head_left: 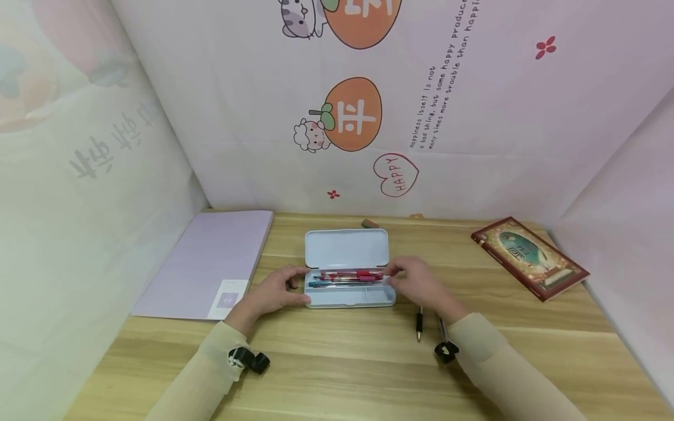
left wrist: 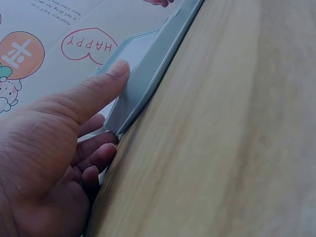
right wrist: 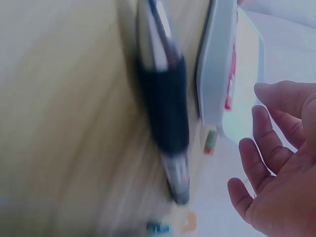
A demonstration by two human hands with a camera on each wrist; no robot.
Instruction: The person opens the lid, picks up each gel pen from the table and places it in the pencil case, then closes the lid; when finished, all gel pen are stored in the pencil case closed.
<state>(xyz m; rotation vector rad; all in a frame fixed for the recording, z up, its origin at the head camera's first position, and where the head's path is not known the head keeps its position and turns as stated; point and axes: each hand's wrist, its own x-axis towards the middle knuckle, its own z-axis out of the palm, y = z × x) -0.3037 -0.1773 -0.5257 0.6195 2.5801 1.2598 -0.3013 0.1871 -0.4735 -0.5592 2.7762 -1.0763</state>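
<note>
A pale blue pencil case (head_left: pixel 337 297) lies on the table with its lid (head_left: pixel 346 248) raised at the back. Several red and blue pens (head_left: pixel 347 280) lie in its long compartment. My left hand (head_left: pixel 274 290) holds the case's left end, thumb on the front wall and fingers curled at the end, as the left wrist view shows. Over the right end is my right hand (head_left: pixel 416 282); its fingers (right wrist: pixel 266 138) are loosely bent with nothing between them in the right wrist view. A pen with a black grip (head_left: pixel 419 325) lies below that hand.
A lilac folder (head_left: pixel 216 251) lies at the left, and a red-bordered book (head_left: pixel 532 257) at the right. Behind the lid sits a small eraser-like block (head_left: pixel 370 223). Another slim pen (head_left: pixel 442 327) shows beside my right wrist. Printed cloth walls (head_left: pixel 253 146) enclose the table.
</note>
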